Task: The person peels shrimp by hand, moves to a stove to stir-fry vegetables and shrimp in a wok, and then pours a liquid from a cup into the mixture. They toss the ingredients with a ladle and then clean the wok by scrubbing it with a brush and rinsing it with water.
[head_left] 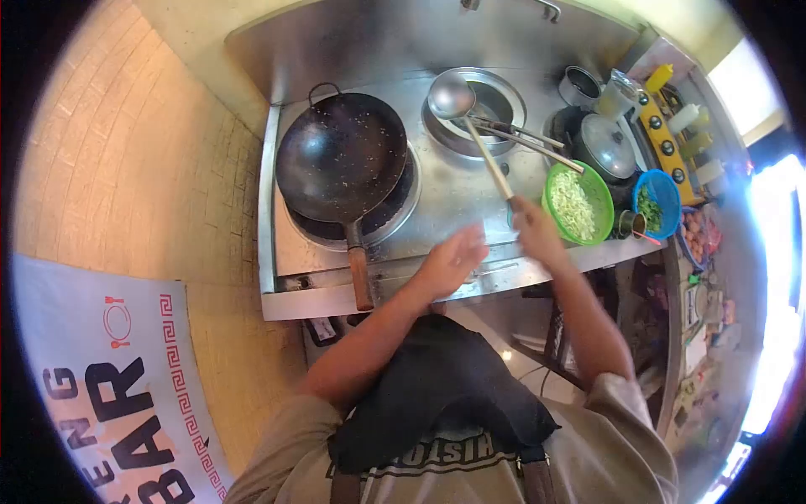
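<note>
My right hand [537,233] is closed around the end of the wooden handle of a ladle [452,98]. The ladle's round metal bowl is over the left side of a steel pot [514,94] set in the stove top. My left hand [454,259] hovers near the stove's front edge, fingers stretched out and a little blurred, holding nothing. To its left, a dark wok [340,160] with a wooden handle sits on a burner ring, with small specks inside. Other long-handled utensils [537,144] lean across the pot's rim.
Right of the pot, a green bowl [606,220] holds shredded pale vegetables. A blue bowl [667,200] of chopped greens stands beyond it, beside a small metal cup [630,223]. A lidded pot [606,147] and squeeze bottles [660,77] are behind. A steel splashback [378,42] bounds the stove.
</note>
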`<move>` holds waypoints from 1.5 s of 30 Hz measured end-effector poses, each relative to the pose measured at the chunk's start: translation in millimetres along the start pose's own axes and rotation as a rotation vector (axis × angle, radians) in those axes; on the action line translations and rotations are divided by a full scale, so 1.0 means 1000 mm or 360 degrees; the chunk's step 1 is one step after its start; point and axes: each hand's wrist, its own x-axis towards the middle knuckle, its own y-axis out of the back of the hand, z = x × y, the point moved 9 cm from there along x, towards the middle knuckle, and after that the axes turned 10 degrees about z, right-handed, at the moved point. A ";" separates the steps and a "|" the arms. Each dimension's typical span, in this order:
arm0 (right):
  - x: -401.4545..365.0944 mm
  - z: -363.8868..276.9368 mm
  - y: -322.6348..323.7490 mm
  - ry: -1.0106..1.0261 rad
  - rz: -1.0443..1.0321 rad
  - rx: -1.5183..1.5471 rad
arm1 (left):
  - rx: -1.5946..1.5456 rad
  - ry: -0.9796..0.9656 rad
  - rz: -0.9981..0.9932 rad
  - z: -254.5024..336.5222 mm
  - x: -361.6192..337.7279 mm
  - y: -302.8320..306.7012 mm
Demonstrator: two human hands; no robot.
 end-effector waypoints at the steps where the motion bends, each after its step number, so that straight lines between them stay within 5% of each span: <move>1: 0.024 0.008 0.024 0.0243 0.0106 -0.0165 | 0.0320 0.0159 -0.0329 0.002 -0.029 -0.001; 2: 0.044 0.003 0.040 0.0490 0.0209 -0.0327 | 0.0646 0.0312 -0.0656 -0.003 -0.064 0.005; 3: 0.061 -0.013 0.053 0.0371 0.0049 -0.0547 | 0.0514 0.0356 -0.0831 -0.022 -0.097 0.016; 4: 0.089 -0.008 0.056 0.0485 -0.0052 -0.0823 | 0.0534 0.0396 -0.0834 -0.044 -0.126 0.035; 6: 0.116 -0.029 0.065 0.0487 -0.0134 -0.1195 | 0.0535 0.0777 -0.0573 -0.111 -0.186 0.079; 9: 0.152 -0.035 0.055 0.0584 -0.0334 -0.1587 | -0.0465 0.1524 0.0175 -0.201 -0.252 0.098; 13: 0.185 -0.025 0.018 0.0786 -0.0493 -0.1975 | -0.0660 0.1816 0.0370 -0.216 -0.222 0.051; 16: 0.212 -0.018 0.015 0.0964 -0.0429 -0.1781 | -0.0826 0.1976 0.0155 -0.228 -0.210 0.021; 19: 0.242 0.018 0.004 0.1195 -0.0642 -0.1558 | -0.0760 0.2001 -0.0055 -0.221 -0.204 0.013; 22: 0.241 0.017 0.035 0.0301 -0.1009 -0.1135 | -0.0565 0.1953 -0.0065 -0.215 -0.195 0.016; 26: 0.260 0.044 0.062 -0.0088 -0.1018 -0.0776 | -0.0388 0.1931 0.0089 -0.194 -0.181 0.005; 30: 0.274 0.043 0.079 -0.0081 -0.1058 -0.0797 | -0.0990 0.1968 0.0185 -0.283 -0.222 0.010; 33: 0.280 0.030 0.095 -0.0122 -0.1082 -0.0765 | -0.1005 0.2135 0.0238 -0.258 -0.227 0.008; 36: 0.284 0.027 0.116 -0.0283 -0.1039 -0.0723 | -0.0627 0.1971 0.0195 -0.197 -0.202 0.012; 39: 0.286 0.033 0.135 -0.0416 -0.1023 -0.0636 | -0.0782 0.2063 0.0305 -0.226 -0.217 0.024; 43: 0.277 0.021 0.155 -0.0381 -0.0959 -0.0650 | -0.0862 0.1775 0.0777 -0.228 -0.199 0.035; 45: 0.271 0.012 0.162 -0.0349 -0.0958 -0.0630 | -0.0896 0.1825 0.0690 -0.225 -0.199 0.027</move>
